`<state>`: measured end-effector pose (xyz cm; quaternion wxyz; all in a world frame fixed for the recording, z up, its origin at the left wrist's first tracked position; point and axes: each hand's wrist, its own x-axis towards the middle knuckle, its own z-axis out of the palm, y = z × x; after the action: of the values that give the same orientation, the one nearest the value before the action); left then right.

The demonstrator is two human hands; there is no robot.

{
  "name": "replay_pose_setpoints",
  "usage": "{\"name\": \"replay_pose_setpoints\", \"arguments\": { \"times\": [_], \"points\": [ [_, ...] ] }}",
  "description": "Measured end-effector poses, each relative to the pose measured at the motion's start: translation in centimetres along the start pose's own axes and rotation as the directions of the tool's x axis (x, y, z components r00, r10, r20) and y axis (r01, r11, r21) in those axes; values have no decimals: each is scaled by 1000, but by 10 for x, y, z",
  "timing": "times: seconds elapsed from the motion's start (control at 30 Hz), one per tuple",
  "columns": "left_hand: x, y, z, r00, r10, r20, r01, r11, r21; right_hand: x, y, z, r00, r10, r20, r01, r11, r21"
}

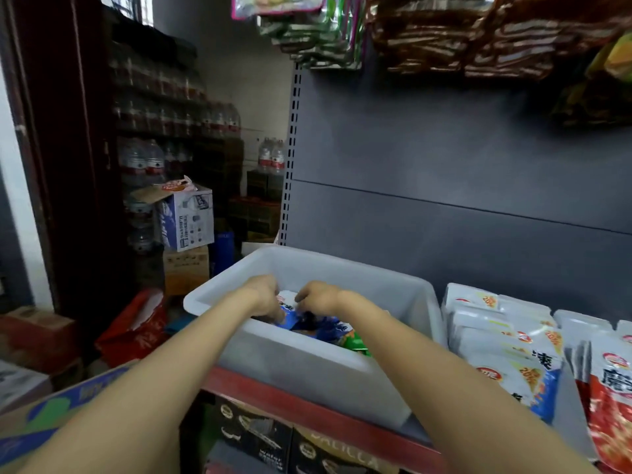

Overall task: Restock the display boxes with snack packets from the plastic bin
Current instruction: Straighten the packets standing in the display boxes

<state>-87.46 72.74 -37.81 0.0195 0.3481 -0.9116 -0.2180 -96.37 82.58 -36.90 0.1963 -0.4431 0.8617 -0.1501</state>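
On the red-edged shelf (307, 401) in front of you sits the white plastic bin (307, 371), holding blue and green snack packets (328, 328) near its right side. Your left hand (263, 297) and right hand (319, 297) both reach into it, fingers curled down onto the blue packets; whether either hand actually grips one, you cannot tell. Just right of the bin stand rows of white-and-blue pouches (502, 350), then red ones (612, 405). Below the shelf are dark boxes (260, 436). Behind, bottled water (143, 162) is stacked.
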Motion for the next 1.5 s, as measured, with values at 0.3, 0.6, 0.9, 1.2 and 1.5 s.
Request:
{"name": "replay_pose_setpoints", "arguments": {
  "times": [0.3, 0.6, 0.9, 1.2, 1.5],
  "points": [
    [-3, 2, -5, 953, -66, -296, -190, 631, -752, -5, 2, -4, 986, 112, -125, 14, 689, 725],
    [-49, 69, -2, 884, 185, -429, -465, 438, -769, -80, 29, -49, 837, -20, -547, 423, 659, 622],
    [-82, 188, 25, 800, 465, -380, -579, 430, -693, -180, 132, -108, 710, 110, -695, 445, 695, 565],
    [-86, 236, 67, 770, 613, -177, -638, 747, -187, -214, 212, -105, 631, 290, -720, 352, 720, 599],
    [-95, 222, 64, 759, 650, 24, -625, 739, -251, -210, 218, -87, 714, 11, -700, 37, 998, 53]
  ]
}}
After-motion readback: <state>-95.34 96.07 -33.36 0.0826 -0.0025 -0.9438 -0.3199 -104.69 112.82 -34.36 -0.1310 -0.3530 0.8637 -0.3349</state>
